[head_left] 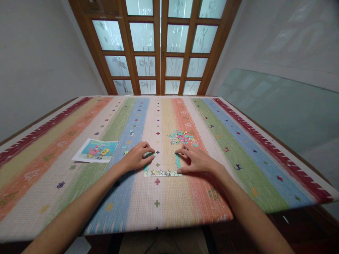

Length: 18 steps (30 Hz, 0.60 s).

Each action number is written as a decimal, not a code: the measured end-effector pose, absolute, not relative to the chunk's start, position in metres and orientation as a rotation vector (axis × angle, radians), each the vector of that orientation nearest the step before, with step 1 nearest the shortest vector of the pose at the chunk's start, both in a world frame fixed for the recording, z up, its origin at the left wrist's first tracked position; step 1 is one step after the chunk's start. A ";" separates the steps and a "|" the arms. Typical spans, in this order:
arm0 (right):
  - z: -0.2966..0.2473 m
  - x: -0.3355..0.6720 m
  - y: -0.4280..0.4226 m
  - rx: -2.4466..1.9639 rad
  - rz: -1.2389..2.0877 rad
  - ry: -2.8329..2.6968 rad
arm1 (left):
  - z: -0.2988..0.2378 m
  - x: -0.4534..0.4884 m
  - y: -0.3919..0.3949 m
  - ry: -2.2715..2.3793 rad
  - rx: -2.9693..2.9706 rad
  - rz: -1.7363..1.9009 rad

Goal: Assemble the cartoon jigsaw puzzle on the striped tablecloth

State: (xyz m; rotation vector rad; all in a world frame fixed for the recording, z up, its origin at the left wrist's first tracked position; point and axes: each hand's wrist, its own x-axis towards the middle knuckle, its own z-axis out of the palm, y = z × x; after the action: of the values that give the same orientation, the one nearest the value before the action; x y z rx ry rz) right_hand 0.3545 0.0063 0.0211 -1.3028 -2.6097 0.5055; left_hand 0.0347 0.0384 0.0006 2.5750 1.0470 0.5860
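A partly joined jigsaw puzzle lies in front of me. Its bottom row (161,173) runs across, and a short teal right side strip (177,161) rises from it. My left hand (139,155) is at the upper left of the puzzle, thumb and forefinger closed around a small teal puzzle piece (150,154); its palm partly hides the left side. My right hand (194,159) rests along the right strip, thumb at the lower corner and forefinger at the upper end, fingers apart. Beyond it lies a pile of loose puzzle pieces (182,137).
A printed cartoon picture (96,151) lies left of my left hand. Some loose pieces (131,132) lie on the blue stripe near it. A striped tablecloth (159,211) covers the table. Wooden glass-paned doors (160,46) stand behind, and a glass panel (278,116) leans at right.
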 end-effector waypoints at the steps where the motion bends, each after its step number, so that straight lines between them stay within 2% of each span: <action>1: 0.021 0.354 0.006 -1.306 0.511 -2.611 | 0.000 0.035 0.038 1.047 2.575 0.587; 18: 0.024 0.354 0.006 -1.313 0.525 -2.621 | -0.004 0.036 0.034 1.117 2.572 0.644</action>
State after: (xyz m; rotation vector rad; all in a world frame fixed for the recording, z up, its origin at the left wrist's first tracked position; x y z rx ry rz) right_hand 0.3540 0.0058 0.0241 -1.3131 -2.6207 0.5249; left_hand 0.0359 0.0344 -0.0044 2.5719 1.1174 0.6443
